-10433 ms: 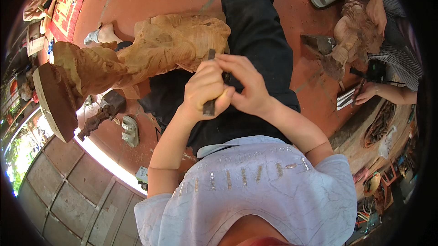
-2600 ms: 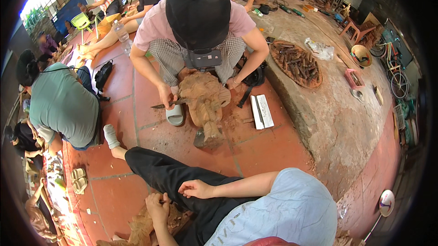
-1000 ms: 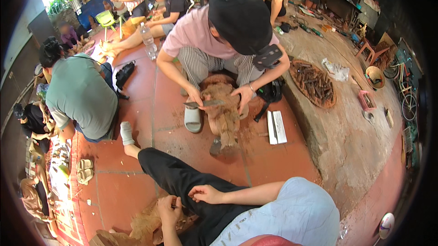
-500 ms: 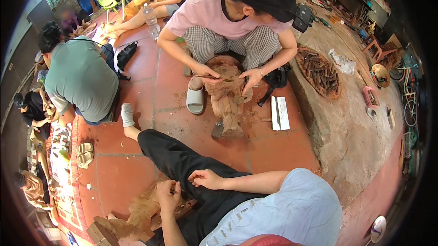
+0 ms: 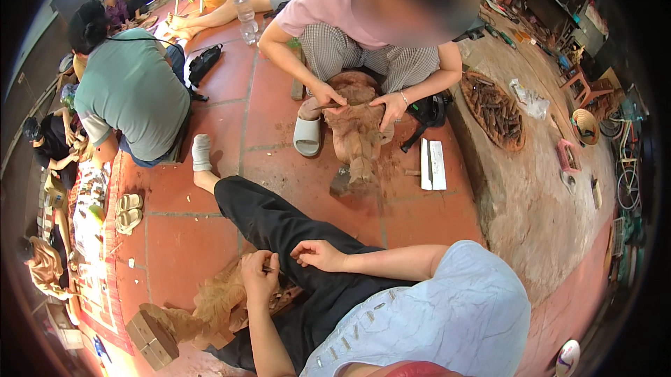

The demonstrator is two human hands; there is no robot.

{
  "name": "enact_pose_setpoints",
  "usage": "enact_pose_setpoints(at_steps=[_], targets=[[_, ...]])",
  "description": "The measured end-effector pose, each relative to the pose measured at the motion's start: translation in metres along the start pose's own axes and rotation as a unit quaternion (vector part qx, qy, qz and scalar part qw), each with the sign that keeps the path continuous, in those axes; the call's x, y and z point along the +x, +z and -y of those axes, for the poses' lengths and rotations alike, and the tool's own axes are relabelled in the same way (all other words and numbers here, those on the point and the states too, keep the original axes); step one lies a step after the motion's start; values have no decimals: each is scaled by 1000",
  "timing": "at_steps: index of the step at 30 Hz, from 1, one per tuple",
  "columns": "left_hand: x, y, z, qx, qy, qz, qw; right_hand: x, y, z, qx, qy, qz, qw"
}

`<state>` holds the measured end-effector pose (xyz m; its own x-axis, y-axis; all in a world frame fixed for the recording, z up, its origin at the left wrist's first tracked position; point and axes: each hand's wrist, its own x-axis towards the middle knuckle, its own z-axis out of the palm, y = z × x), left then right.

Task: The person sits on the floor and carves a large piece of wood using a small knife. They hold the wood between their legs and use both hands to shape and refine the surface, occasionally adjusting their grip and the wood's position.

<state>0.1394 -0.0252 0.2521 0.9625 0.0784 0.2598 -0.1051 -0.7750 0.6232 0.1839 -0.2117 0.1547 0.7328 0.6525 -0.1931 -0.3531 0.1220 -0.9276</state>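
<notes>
My left hand [image 5: 260,276] is closed around a small dark thing, mostly hidden by the fingers, above a pale brown wood carving [image 5: 213,296]. The carving lies on the floor beside my leg, with a square block end [image 5: 152,336] toward the lower left; part of it is covered by my left arm and leg. Over my black-trousered thigh, my right hand [image 5: 319,257] is loosely curled, and nothing shows in its fingers. Opposite me, a person in a pink top crouches over another wood carving [image 5: 355,136], holding a thin tool [image 5: 328,106] against it.
A white and dark flat case [image 5: 433,165] lies right of the far carving. Beyond it, a basket of wooden-handled tools [image 5: 491,111] stands on the concrete. A person in a green shirt [image 5: 136,104] sits at left, near beige sandals [image 5: 129,213]. A water bottle [image 5: 246,17] stands farther back.
The whole view has shifted, bringing more of my carving's block end into sight. My hands keep nearly the same pose. The person opposite has moved their head.
</notes>
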Motion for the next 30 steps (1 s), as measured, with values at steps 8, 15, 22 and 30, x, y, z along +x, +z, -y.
enact_pose_setpoints(at_steps=[8,15,22,30], targets=[[-3,-3,4,-12,5,-13,1000,-1,7,6,-44,-15,-2,999],[-1,-2,-2,-1,-30,7,1000,0,3,2,-41,1,14,999],[2,-1,-1,5,10,-42,999,-2,4,10,-61,-8,17,998],[4,-1,-5,34,-9,-5,999,0,1,2,-25,-21,0,999]])
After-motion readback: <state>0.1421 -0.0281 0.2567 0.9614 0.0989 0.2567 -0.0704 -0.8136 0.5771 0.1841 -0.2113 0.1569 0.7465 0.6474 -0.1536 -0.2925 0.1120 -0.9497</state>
